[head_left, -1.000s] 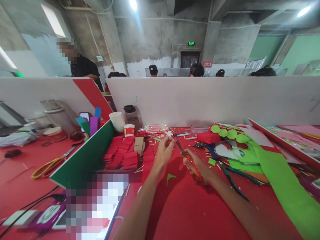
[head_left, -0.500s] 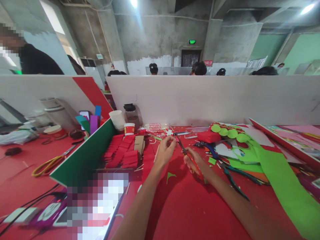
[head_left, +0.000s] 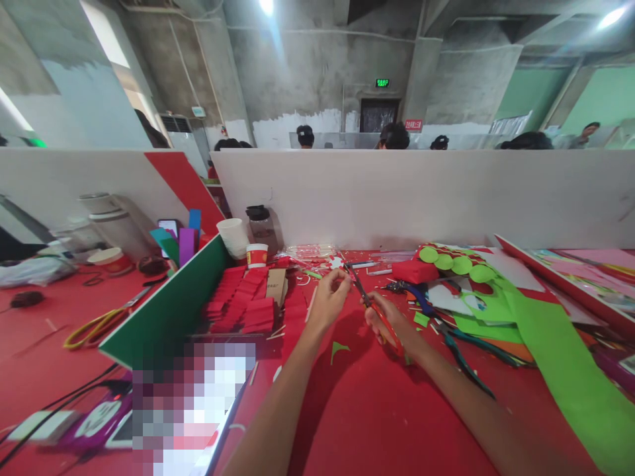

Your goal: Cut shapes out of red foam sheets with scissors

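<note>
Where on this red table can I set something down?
The widest bare tabletop lies between both forearms, nearer than the red-handled metal scissors and curved light-green scrap. Rightward is crowded by teal-handled metal pliers and a long bright-green sheet; leftward, by piled flat red pieces.

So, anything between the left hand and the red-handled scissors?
Nothing visible: the left hand is close beside the red-handled scissors, held in the right hand. Anything tiny pinched there can't be made out.

I'd call this a craft workshop — raw concrete wall (head_left: 292, 73), exit sign (head_left: 381, 83), scissors (head_left: 385, 322), pliers (head_left: 450, 338), green sheets (head_left: 550, 344) about a red table (head_left: 377, 416).
</note>
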The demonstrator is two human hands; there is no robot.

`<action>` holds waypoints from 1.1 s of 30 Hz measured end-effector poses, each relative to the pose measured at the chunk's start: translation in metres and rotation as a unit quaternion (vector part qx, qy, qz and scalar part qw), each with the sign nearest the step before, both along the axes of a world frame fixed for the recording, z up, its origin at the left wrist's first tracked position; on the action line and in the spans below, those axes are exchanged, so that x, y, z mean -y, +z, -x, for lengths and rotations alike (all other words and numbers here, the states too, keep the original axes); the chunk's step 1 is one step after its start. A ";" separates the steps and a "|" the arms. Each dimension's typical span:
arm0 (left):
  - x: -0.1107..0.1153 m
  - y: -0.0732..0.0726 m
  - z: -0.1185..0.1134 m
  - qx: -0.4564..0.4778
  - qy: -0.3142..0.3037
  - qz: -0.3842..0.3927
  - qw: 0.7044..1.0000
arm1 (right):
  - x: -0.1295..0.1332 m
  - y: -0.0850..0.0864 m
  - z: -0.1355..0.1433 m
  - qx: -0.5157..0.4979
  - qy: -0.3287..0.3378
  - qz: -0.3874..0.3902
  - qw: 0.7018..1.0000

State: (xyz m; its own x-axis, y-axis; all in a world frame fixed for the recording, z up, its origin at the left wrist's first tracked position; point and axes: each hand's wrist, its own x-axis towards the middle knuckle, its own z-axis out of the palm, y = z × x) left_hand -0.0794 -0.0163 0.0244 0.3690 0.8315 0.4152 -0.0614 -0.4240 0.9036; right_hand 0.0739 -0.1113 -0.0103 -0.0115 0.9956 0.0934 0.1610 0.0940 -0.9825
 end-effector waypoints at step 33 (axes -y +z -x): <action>0.002 0.004 0.000 0.004 -0.013 0.012 1.000 | 0.002 0.003 0.005 -0.009 -0.025 -0.030 0.999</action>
State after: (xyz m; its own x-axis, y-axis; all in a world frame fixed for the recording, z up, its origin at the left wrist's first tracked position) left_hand -0.0797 -0.0180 0.0282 0.3875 0.8313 0.3985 -0.0804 -0.4001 0.9129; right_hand 0.0685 -0.1136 -0.0074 0.0402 0.9874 0.1528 0.1502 0.1453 -0.9779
